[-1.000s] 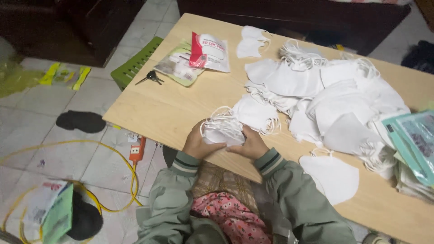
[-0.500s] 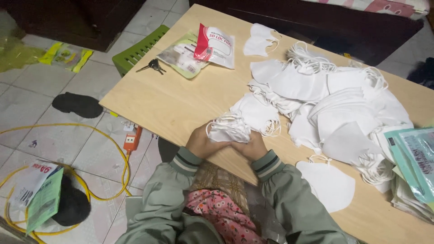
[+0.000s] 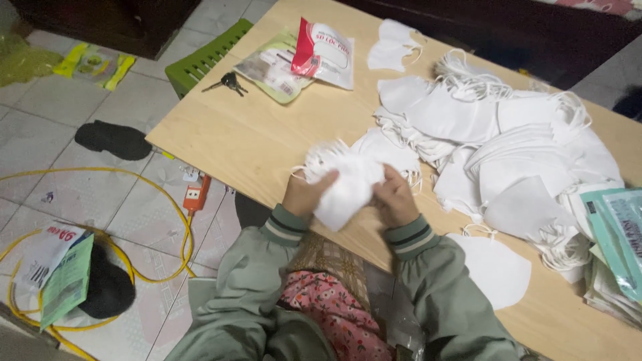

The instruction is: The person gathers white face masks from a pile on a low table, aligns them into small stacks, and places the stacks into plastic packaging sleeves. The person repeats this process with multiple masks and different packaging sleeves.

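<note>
Hands are meeting over the near edge of the pale wooden bench (image 3: 221, 134), both sleeves ribbed at the cuff. The left hand (image 3: 304, 194) is pinching a soft white fabric mask (image 3: 344, 190) by its side, fingers closed on it, while the right hand (image 3: 396, 200) is gripping the opposite edge, fingers curled around the cloth. Thin elastic loops are bunching at its top. Just behind it, a loose heap of white masks (image 3: 508, 140) is sprawling across the bench. Glossy plastic packets (image 3: 304, 63) and keys (image 3: 227, 83) are lying at the far corner.
</note>
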